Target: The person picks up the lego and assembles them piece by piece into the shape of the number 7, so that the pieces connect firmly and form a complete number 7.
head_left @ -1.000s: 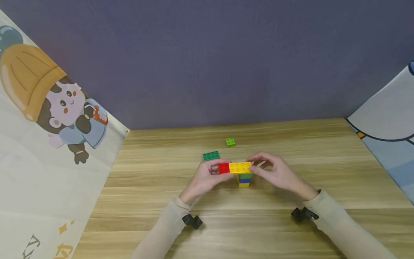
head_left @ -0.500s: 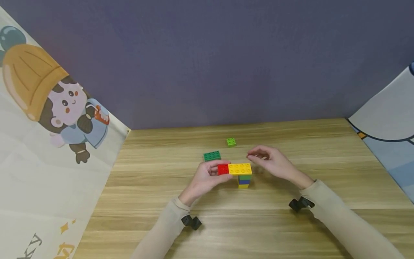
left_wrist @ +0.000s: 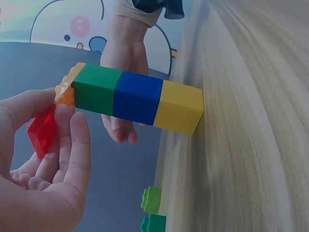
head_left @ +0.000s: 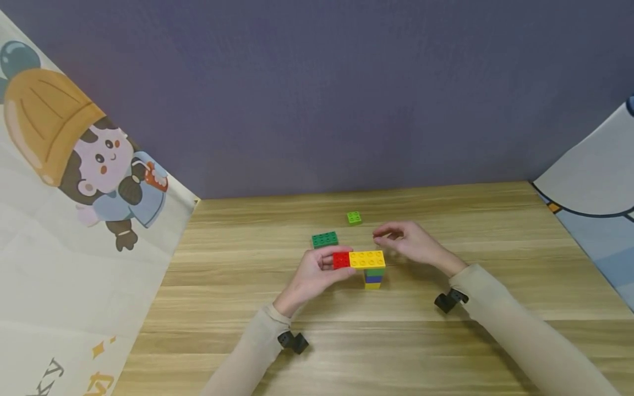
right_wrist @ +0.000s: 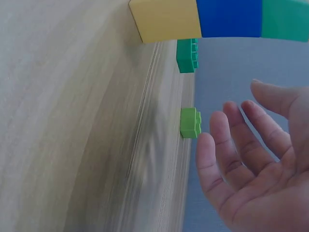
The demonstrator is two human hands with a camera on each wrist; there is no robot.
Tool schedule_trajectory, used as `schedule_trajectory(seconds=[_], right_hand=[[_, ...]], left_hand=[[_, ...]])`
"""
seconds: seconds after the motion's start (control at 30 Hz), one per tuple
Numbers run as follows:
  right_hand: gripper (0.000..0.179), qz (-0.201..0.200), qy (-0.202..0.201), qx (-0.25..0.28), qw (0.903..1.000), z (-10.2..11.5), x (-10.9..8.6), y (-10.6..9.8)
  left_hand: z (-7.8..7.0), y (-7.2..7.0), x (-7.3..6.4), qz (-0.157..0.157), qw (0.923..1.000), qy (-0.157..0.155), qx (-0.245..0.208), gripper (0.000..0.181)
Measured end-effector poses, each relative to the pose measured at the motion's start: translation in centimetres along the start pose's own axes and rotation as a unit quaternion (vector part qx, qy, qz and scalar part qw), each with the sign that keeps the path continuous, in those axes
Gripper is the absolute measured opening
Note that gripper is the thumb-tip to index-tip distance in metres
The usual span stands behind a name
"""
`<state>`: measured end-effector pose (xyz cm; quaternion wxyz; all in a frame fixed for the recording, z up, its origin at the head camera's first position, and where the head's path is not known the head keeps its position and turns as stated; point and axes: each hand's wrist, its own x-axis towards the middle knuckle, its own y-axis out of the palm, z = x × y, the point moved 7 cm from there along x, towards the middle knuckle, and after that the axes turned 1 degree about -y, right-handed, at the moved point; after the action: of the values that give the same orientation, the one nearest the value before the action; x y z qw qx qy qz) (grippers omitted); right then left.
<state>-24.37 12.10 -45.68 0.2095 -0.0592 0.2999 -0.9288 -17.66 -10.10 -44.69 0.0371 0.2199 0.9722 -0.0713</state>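
My left hand [head_left: 312, 275] grips a red toy brick [head_left: 341, 260] where it meets the end of a longer yellow brick [head_left: 367, 259]. Beneath the yellow brick's right end stands an upright column of a green brick [left_wrist: 98, 89], a blue brick [left_wrist: 137, 96] and a lower yellow brick [left_wrist: 178, 107]. Its foot is on the table, and the red end juts out to the left. My right hand [head_left: 408, 242] hovers behind and right of the column, fingers loosely bent with nothing in them. A light green brick [right_wrist: 190, 123] lies beyond its fingertips.
A dark green eight-stud brick [head_left: 324, 239] lies on the wooden table [head_left: 396, 346] just behind my left hand. The light green brick is farther back. A dark upright panel [head_left: 317, 99] rises at the table's back edge, with printed sheets on both sides.
My right hand has let go of the yellow brick's right end and moved up, then left, toward the light green brick. My left hand keeps its hold, nearly still.
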Motion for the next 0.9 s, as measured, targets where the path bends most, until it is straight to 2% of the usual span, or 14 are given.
schedule_trajectory(seconds=[0.27,0.5,0.9], right_hand=[[0.041,0.014,0.02,0.013,0.9996,-0.8,0.6,0.3],[0.041,0.035,0.028,0.015,0.9989,-0.6,1.9,1.9],[0.039,0.065,-0.009,-0.007,0.9978,0.3,4.0,3.9]], left_hand=[[0.0,0.1,-0.1,0.005,0.9999,0.011,-0.002,0.048],[0.1,-0.1,-0.1,0.002,1.0,0.008,-0.002,0.05],[-0.1,-0.1,-0.2,0.004,0.9998,0.014,-0.012,0.045]])
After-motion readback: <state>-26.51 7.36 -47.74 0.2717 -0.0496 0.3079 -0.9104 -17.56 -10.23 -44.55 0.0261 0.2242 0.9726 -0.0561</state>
